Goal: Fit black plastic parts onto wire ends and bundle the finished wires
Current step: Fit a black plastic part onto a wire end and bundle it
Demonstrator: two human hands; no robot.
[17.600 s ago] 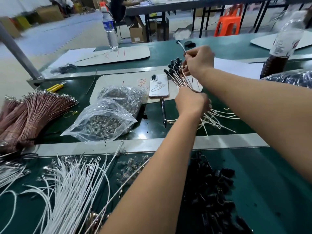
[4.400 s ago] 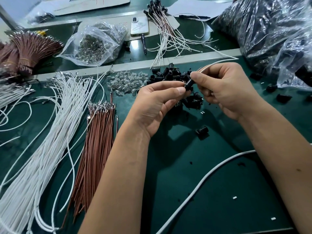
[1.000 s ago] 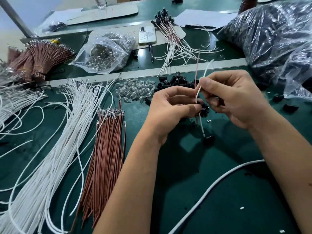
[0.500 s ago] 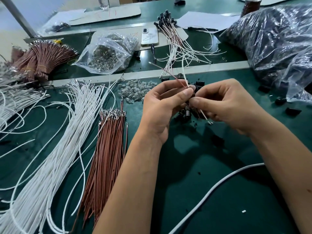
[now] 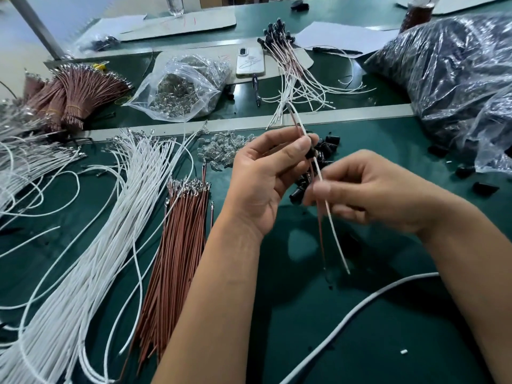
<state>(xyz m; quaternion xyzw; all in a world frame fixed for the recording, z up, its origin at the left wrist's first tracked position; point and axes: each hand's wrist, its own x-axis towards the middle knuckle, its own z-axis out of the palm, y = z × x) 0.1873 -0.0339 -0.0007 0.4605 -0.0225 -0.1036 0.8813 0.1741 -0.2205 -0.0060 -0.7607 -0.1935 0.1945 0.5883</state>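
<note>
My left hand (image 5: 266, 178) pinches a wire pair (image 5: 329, 214), one white and one brown strand, just above a black plastic part (image 5: 310, 153) threaded on them. My right hand (image 5: 371, 192) grips the same strands lower down, and their free ends hang toward the green mat. A small heap of loose black parts (image 5: 327, 148) lies behind my hands. Finished wires with black ends (image 5: 288, 65) lie fanned at the back centre. Loose white wires (image 5: 91, 245) and brown wires (image 5: 180, 245) lie to the left.
A pile of clear LEDs (image 5: 224, 148) sits left of the black parts. A clear bag of LEDs (image 5: 180, 87), a phone (image 5: 250, 62), tied brown bundles (image 5: 69, 95) and a big bag of black parts (image 5: 457, 79) line the back. A thick white cable (image 5: 360, 309) crosses the front.
My hands have drawn apart: the right hand slid down along the wire pair toward me, while the left stays pinched at the black part. The wires now hang down.
</note>
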